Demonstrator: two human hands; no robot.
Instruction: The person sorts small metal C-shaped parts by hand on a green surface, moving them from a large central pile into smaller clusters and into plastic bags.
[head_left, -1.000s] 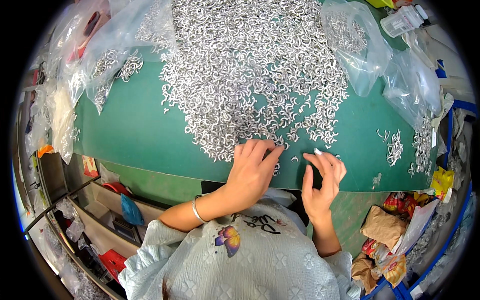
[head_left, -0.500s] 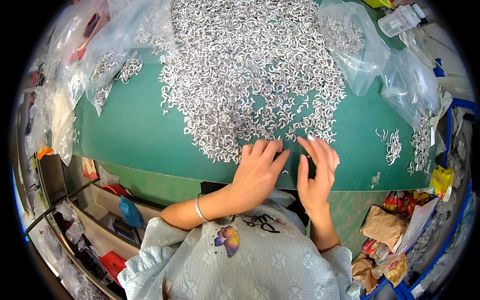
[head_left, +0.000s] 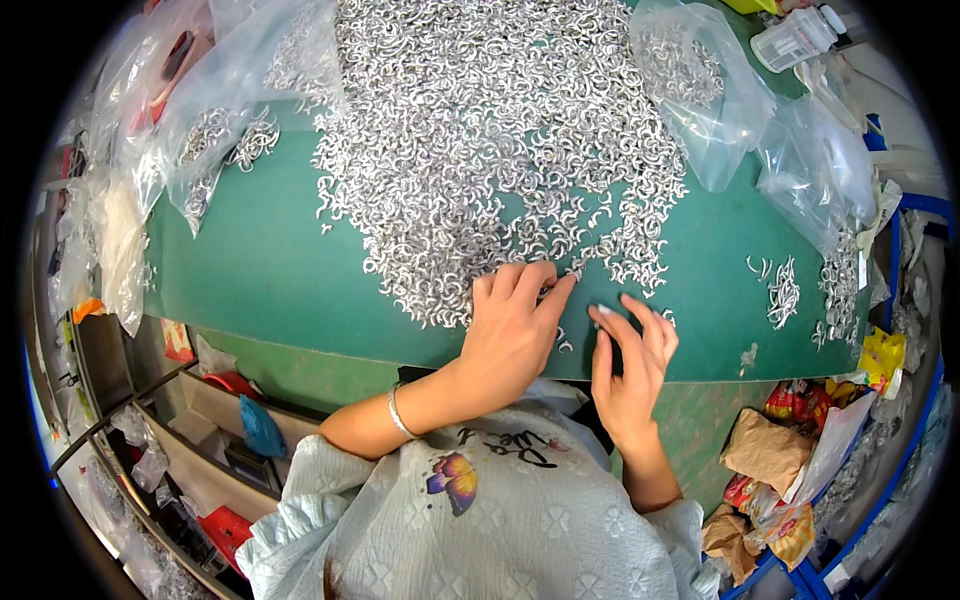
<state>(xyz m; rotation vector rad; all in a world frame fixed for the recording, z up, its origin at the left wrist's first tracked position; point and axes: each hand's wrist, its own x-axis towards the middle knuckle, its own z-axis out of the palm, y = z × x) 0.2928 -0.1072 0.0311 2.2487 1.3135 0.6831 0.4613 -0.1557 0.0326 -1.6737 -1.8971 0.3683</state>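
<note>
A broad pile of small silvery crescent-shaped metal pieces (head_left: 450, 150) covers the middle of the green table (head_left: 260, 270). My left hand (head_left: 512, 325) rests at the pile's near edge, palm down. Its fingers are curled, thumb and forefinger close together among the pieces; what they pinch, if anything, is hidden. To its right, my right hand (head_left: 632, 370) hovers near the table's front edge with thumb and fingers apart and nothing visible between them. One loose crescent piece (head_left: 566, 346) lies between the hands; another (head_left: 668, 318) shows beside my right fingertips.
Clear plastic bags holding similar pieces lie left (head_left: 215, 150) and right (head_left: 700, 100) of the pile. Small heaps of slender pieces (head_left: 783, 293) sit at the right. A white bottle (head_left: 797, 40) is at the far right. Drawers (head_left: 215, 430) and wrappers (head_left: 768, 452) flank me below the table.
My right hand has drawn back from the pile's edge toward me, its fingers spreading. My left hand has shifted slightly left and away from me, into the pile's edge.
</note>
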